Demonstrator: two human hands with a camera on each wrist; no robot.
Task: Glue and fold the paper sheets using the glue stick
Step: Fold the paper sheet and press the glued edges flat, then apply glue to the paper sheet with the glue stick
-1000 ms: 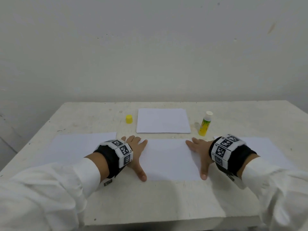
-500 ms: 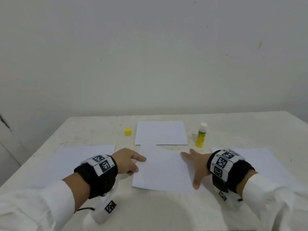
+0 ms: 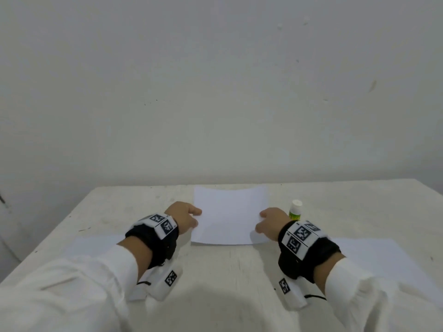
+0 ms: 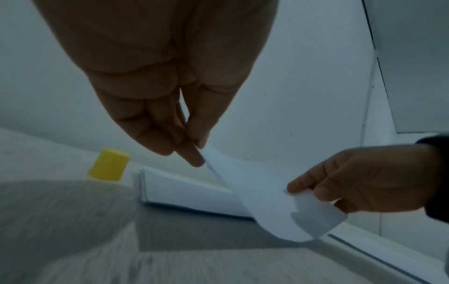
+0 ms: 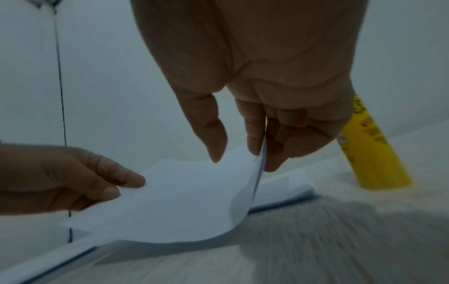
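White sheet hangs lifted between both hands, left hand and right hand each pinching a side edge, the folded stack lying just beyond on the surface.

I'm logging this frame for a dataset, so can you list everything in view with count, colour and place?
held sheet: one, white, lifted off the table centre, sagging between both hands
folded sheet: one, white, flat on the table beyond the held sheet
side sheets: two, white, flat on the table at its left and right
glue stick: one, yellow-green with a white top, upright just beyond the right hand
cap: one, yellow, on the table left of the folded sheet
table: one, off-white, against a pale wall
left hand: pinches the held sheet's left edge
right hand: pinches its right edge
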